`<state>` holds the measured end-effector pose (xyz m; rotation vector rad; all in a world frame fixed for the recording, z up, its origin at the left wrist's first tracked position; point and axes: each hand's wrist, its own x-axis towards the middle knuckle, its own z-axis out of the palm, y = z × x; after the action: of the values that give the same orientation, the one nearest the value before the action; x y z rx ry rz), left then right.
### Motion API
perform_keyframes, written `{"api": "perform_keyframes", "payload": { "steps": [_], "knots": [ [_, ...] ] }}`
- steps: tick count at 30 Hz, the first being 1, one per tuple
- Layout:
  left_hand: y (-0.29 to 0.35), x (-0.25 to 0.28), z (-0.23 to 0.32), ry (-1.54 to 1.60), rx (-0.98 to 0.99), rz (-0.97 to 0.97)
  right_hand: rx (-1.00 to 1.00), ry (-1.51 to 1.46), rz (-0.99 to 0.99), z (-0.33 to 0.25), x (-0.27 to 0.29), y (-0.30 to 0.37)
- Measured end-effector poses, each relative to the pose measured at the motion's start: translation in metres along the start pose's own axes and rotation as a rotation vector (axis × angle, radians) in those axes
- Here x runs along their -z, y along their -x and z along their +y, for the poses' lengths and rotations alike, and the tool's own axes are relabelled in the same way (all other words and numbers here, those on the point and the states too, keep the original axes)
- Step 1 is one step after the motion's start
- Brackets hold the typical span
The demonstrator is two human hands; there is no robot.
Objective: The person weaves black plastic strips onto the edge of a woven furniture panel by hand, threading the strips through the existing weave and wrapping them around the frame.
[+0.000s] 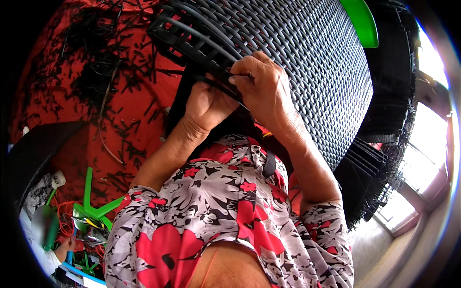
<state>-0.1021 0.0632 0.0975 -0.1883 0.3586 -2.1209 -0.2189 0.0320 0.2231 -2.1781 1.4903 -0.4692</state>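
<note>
A dark grey woven panel (297, 62) of flat plastic strips slants in front of me, with a gap of loose, open strips at its left edge. At that lower edge my right hand (264, 89) is closed, thumb and forefinger pinching a black strip (223, 89). My left hand (209, 105) lies just to the left, palm turned up, and its fingers curl around the same strip. Their tips are partly hidden behind it and the panel's edge.
Black strip offcuts litter the red floor covering (139, 105) on the left. A green chair-like piece (357, 21) shows behind the panel. Black bundled strips (384, 96) stand at the right. At lower left are a green forked piece (93, 209) and another person's hand (65, 249).
</note>
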Motion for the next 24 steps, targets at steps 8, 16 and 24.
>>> {"api": "perform_keyframes", "payload": {
  "steps": [8,16,24],
  "knots": [
    [0.013,0.008,0.001,-0.186,-0.122,0.038,0.300,-0.249,0.078,-0.044,0.006,-0.026],
    [0.012,-0.046,0.019,-0.195,-0.121,0.158,0.473,-0.149,-0.320,-0.053,-0.006,0.012],
    [0.087,-0.013,0.106,-0.954,-0.606,0.905,0.046,-0.050,0.100,0.008,0.023,-0.034]
  ]
}}
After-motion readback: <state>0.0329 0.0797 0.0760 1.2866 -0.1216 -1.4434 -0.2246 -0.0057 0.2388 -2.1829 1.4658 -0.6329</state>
